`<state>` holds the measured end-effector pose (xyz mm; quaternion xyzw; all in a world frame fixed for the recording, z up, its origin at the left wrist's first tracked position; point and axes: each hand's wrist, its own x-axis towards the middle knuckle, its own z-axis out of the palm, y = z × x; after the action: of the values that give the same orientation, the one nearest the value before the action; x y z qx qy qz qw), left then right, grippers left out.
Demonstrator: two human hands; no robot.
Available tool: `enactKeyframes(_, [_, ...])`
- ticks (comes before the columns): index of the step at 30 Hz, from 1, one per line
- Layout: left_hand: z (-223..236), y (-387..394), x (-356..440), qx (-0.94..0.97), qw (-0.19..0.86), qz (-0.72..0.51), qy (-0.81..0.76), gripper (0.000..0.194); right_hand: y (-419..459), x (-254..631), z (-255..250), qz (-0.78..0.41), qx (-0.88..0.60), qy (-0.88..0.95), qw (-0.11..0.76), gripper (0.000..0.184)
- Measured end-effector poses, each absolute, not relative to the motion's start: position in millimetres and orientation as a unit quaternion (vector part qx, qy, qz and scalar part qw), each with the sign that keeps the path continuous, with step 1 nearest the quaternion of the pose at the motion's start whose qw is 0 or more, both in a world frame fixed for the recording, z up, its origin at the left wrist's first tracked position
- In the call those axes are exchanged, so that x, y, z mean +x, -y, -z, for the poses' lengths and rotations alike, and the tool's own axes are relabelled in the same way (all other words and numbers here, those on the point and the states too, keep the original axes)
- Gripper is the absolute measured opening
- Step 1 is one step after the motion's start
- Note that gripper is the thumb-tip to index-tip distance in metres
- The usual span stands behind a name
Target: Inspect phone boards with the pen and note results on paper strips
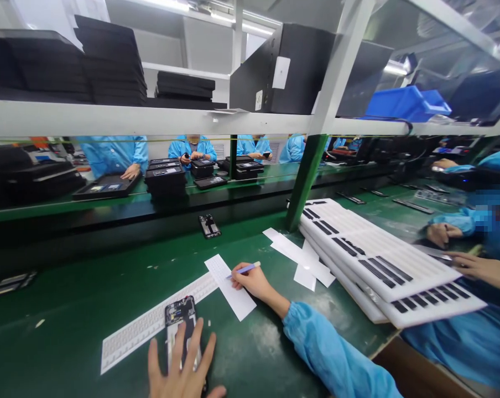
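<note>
My left hand (182, 362) lies with its fingers spread over an opened phone (179, 312). The phone's circuit board shows at its upper end, and the hand hides much of the lower part. In my right hand (250, 281) is a slim lavender pen-like tool (246, 268), pinched between the fingers. Its tip is over or near a narrow white sheet (232, 293) printed with rows of small marks; I cannot tell if it touches. Beneath that sheet and the phone runs a long white strip (137, 334) with rows of small pieces or cut-outs.
To the right, white foam trays (370, 249) with black strips are stacked beside a green post (306, 185) and loose papers (302, 257). Another opened phone (209, 226) lies beyond on the green bench (79, 298). A co-worker's hand (482, 268) is at far right.
</note>
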<state>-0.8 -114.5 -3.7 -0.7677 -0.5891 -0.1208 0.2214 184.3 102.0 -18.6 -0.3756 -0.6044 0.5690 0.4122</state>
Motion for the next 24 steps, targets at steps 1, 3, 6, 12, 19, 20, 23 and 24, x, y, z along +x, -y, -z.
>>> enactKeyframes(1, [1,106,-2,-0.779,0.218,0.141,0.571,0.056,-102,184,19,-0.570,-0.377,0.603,0.411,0.014])
enactKeyframes(3, [-6,83,-1,-0.792,0.190,0.160,0.557,0.061,-103,185,20,-0.572,-0.379,0.602,0.408,0.015])
enactKeyframes(6, [-12,44,3,-0.792,0.125,0.152,0.578,0.059,-104,186,21,-0.576,-0.378,0.602,0.404,0.016])
enactKeyframes(12, [5,8,4,-0.804,0.016,0.143,0.577,0.059,-104,189,19,-0.593,-0.381,0.593,0.389,0.024])
enactKeyframes(19, [10,10,4,-0.801,0.002,0.151,0.580,0.060,-103,189,12,-0.610,-0.395,0.576,0.374,0.030])
enactKeyframes(20, [10,9,4,-0.800,0.001,0.151,0.581,0.060,-102,189,11,-0.611,-0.396,0.575,0.374,0.030])
enactKeyframes(23, [10,9,5,-0.799,-0.002,0.153,0.582,0.060,-102,189,10,-0.611,-0.396,0.576,0.373,0.032])
enactKeyframes(24, [11,8,5,-0.799,-0.003,0.154,0.581,0.060,-102,189,10,-0.611,-0.395,0.577,0.372,0.032])
